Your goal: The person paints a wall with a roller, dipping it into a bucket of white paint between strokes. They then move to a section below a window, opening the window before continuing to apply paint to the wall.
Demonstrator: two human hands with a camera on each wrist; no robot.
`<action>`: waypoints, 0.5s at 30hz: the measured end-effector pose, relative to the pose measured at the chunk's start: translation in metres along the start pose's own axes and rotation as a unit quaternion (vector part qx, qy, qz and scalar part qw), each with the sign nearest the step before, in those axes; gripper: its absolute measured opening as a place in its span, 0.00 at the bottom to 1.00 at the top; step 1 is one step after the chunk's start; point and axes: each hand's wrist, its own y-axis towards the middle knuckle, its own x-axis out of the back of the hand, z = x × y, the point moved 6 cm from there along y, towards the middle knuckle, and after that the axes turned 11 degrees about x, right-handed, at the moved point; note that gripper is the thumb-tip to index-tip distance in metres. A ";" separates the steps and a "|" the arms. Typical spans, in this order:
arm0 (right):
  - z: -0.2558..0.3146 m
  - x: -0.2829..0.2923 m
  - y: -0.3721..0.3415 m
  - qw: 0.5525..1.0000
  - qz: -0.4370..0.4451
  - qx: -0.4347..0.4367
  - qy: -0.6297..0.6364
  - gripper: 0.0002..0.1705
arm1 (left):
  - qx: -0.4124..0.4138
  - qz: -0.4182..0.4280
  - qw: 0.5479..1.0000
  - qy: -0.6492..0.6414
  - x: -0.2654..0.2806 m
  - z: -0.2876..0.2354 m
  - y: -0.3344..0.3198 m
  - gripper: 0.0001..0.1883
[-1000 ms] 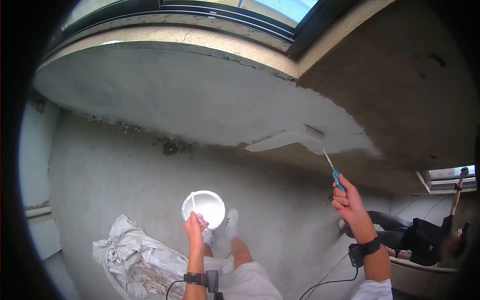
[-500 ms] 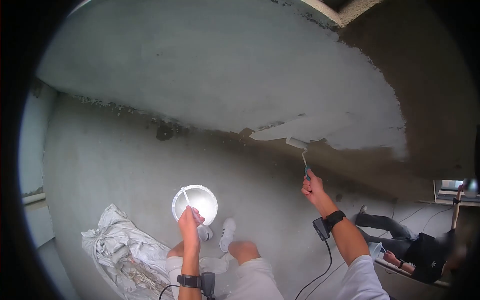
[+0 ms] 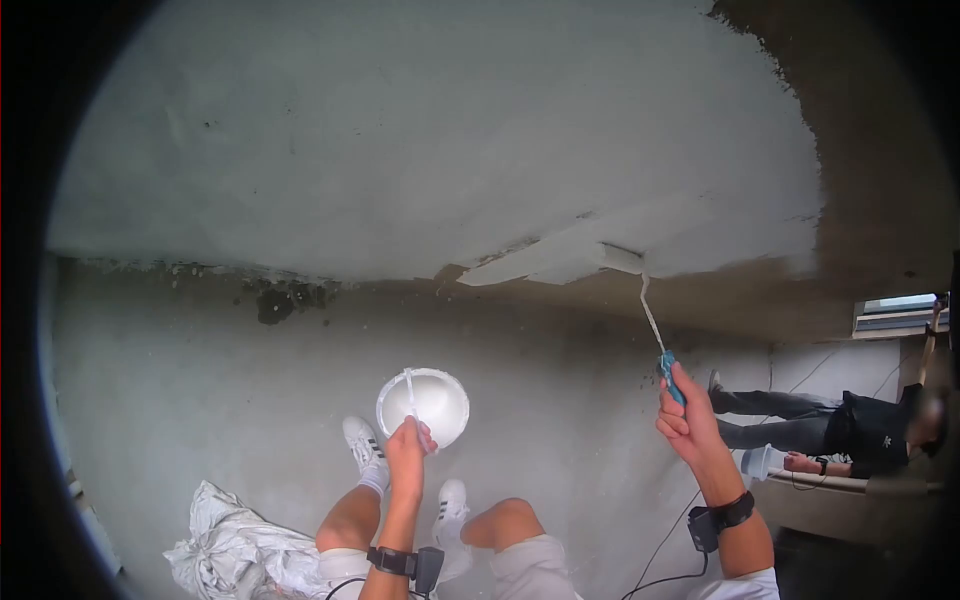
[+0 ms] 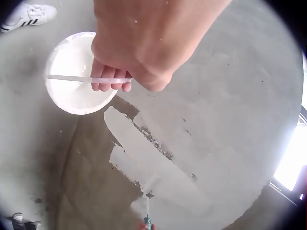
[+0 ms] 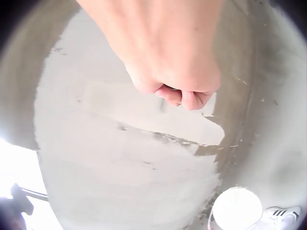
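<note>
In the head view my right hand grips the blue handle of a paint roller, whose white head rests on the lower part of the wall, over a fresh pale strip. My left hand holds the strap-like handle of a white bucket of white paint. The left wrist view shows the fingers curled round that handle beside the bucket. The right wrist view shows the right hand curled; the roller is mostly hidden behind it.
A crumpled white sack lies on the floor at the lower left. My feet in white shoes stand below the bucket. At the right a person in dark clothes has a hand near a small pale container. Cables trail across the floor.
The view has tilted down, losing the window above. The roller moved left and down along the wall, then back right and slightly up. The left hand still holds the bucket.
</note>
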 end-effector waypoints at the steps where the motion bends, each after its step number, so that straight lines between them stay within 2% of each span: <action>1: 0.004 -0.001 -0.007 1.000 -0.006 0.002 0.000 0.19 | 0.002 0.007 1.000 0.002 -0.006 -0.001 0.005 0.19; 3: -0.004 -0.005 -0.018 1.000 -0.020 0.014 0.004 0.19 | -0.002 0.026 1.000 0.009 -0.006 0.000 0.016 0.18; 5: -0.031 -0.007 0.010 1.000 -0.004 0.021 0.009 0.18 | -0.012 0.033 0.999 0.002 -0.011 0.000 0.033 0.17; 7: -0.079 -0.008 0.044 1.000 0.000 0.015 0.011 0.18 | -0.016 0.009 1.000 -0.005 -0.004 0.012 0.041 0.17; 10: -0.156 -0.015 0.099 0.999 0.014 0.024 0.031 0.19 | -0.007 0.012 1.000 -0.028 0.005 0.024 0.046 0.15; 13: -0.236 -0.023 0.149 0.999 0.018 -0.003 0.034 0.18 | -0.028 0.039 0.999 -0.020 0.005 0.050 0.065 0.12; 15: -0.264 -0.030 0.181 0.999 0.026 0.012 0.045 0.18 | -0.033 0.020 0.999 -0.015 0.005 0.059 0.069 0.10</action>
